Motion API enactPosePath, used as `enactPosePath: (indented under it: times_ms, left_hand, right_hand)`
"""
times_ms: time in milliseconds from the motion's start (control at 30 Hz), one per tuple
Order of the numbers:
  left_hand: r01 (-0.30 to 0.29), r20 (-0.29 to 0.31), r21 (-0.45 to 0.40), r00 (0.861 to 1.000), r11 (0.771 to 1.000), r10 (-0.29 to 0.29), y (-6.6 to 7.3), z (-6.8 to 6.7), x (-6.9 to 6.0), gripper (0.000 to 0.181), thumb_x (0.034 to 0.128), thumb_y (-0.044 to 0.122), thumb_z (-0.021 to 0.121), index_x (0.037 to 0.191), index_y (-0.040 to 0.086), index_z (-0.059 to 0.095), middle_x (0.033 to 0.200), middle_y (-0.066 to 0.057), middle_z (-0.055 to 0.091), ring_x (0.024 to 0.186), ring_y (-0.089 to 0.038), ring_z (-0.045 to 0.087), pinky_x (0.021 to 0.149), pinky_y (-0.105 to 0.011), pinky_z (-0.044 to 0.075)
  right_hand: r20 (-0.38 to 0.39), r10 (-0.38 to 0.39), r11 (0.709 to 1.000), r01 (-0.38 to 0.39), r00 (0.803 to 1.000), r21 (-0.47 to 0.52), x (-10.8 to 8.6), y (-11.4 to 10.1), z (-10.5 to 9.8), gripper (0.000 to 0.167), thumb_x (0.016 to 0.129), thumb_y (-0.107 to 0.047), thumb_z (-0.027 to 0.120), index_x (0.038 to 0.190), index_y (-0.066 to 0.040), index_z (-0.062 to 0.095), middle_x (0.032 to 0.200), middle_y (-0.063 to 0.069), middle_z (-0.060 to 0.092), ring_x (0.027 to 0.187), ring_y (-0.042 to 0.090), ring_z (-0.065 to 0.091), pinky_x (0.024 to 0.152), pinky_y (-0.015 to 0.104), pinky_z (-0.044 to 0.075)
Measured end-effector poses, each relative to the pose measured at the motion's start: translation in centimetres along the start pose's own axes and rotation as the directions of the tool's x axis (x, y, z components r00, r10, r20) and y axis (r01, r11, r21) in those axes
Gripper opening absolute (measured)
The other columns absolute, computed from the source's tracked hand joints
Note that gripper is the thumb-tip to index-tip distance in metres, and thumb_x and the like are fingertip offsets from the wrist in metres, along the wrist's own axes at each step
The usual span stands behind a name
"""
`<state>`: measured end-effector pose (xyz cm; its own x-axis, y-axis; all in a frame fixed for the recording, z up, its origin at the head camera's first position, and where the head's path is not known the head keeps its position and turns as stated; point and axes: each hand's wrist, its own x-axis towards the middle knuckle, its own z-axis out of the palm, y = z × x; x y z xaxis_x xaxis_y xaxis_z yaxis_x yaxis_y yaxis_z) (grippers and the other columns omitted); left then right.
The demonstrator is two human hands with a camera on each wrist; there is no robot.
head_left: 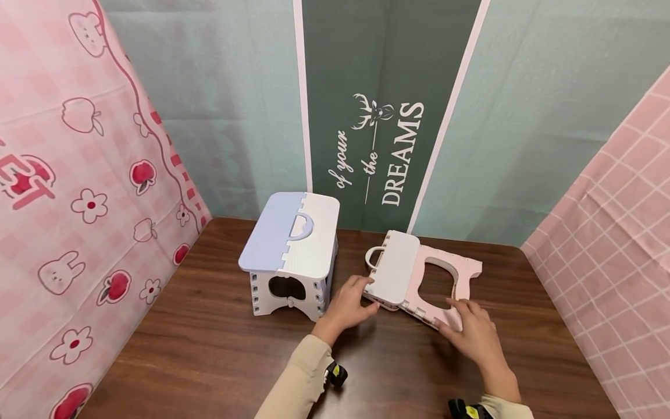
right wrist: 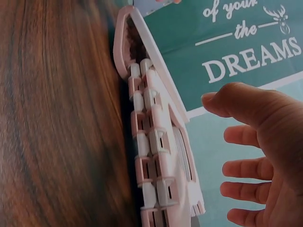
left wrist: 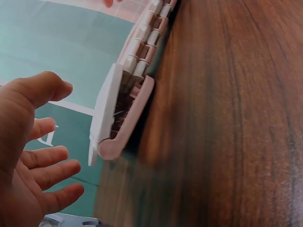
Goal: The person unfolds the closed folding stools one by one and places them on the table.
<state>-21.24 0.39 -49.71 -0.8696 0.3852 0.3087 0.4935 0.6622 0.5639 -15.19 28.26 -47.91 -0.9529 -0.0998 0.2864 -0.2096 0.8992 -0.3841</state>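
Note:
A pink and white folding step stool lies folded flat on the table, its white top at the left and pink leg panel at the right. My left hand is by the near left corner of the white top, fingers spread. In the left wrist view, a gap shows between the left hand and the stool. Beside the near edge of the pink leg panel is my right hand, its fingers loosely bent. The right wrist view shows the right hand holding nothing, next to the hinged edge.
A blue and white folding stool stands unfolded on the brown wooden table, left of my left hand. Printed cloth hangs behind the table. Pink patterned cloths enclose both sides.

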Motion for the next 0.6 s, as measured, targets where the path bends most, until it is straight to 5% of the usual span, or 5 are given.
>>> enactPosePath:
  times_ms: [600]
  left_hand:
    - [0.097, -0.019, -0.153, 0.995, 0.983, -0.101, -0.9, 1.8, 0.8, 0.056, 0.0726, 0.016, 0.077, 0.121, 0.001, 0.054, 0.113, -0.017, 0.055, 0.103, -0.029, 0.053, 0.088, -0.036, 0.043]
  right_hand:
    - [0.048, 0.134, 0.991, -0.133, 0.990, -0.034, -1.1, 2.2, 0.4, 0.070, 0.074, -0.033, 0.075, 0.123, 0.010, 0.048, 0.118, 0.035, 0.044, 0.105, 0.056, 0.038, 0.075, 0.066, 0.033]
